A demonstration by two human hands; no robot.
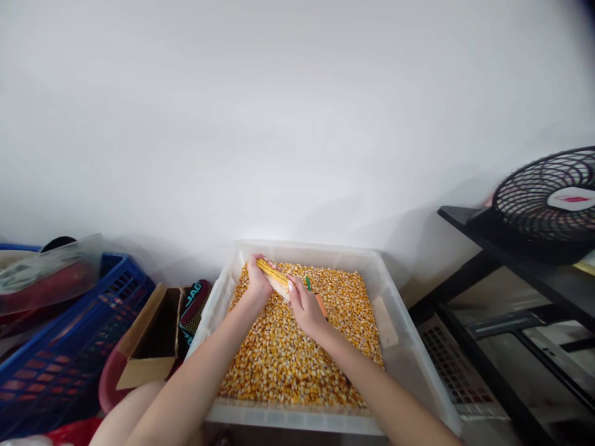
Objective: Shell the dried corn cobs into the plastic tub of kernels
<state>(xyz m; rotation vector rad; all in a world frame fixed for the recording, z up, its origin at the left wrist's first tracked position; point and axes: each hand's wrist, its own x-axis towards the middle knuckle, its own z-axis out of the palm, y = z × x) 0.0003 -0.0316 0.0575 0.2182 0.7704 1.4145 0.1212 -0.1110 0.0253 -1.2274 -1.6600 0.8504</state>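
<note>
A clear plastic bin [409, 365] in front of me is filled with loose yellow corn kernels [297, 359]. Over its far end my left hand [257, 282] grips a corn cob [274, 277] by its far end; the cob still carries rows of kernels. My right hand [304, 306] presses against the near end of the cob and holds a small tool with an orange handle [320, 305] and a green part [307, 284]. Both forearms reach in over the kernels.
A blue plastic crate [69, 353] with a clear bag stands at the left. An open cardboard box [151, 337] and a dark pouch [194, 310] lie between crate and bin. A black metal rack [511, 297] with a black fan [548, 201] is on the right. A white wall is behind.
</note>
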